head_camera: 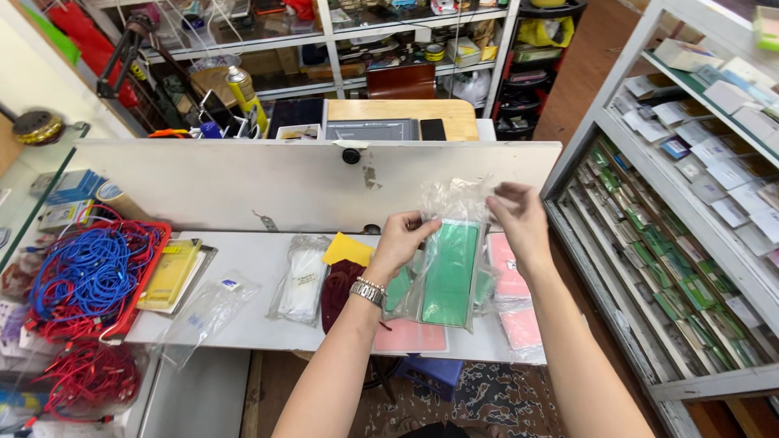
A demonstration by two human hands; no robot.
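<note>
Small shop, shelves on every side; a white counter runs under the hands, a pale board upright along its far edge.

Left hand — fingers closed on the left edge of a clear bag, thumb on the front. A metal watch sits on that wrist. Right hand — fingertips pinched on the bag's top right corner. The bag hangs upright between both hands, above the counter, with a green case inside it.

Under the bag, on the counter: more green pieces, hard to tell apart. Right of the bag, pink cases in clear wrap. Just left of the bag, a dark red pouch with a yellow card at its top. Further left, a white bagged case, then an empty clear bag, then a yellow pack. Far left of the bag — a red tray of blue cables, red cables below it.
</note>
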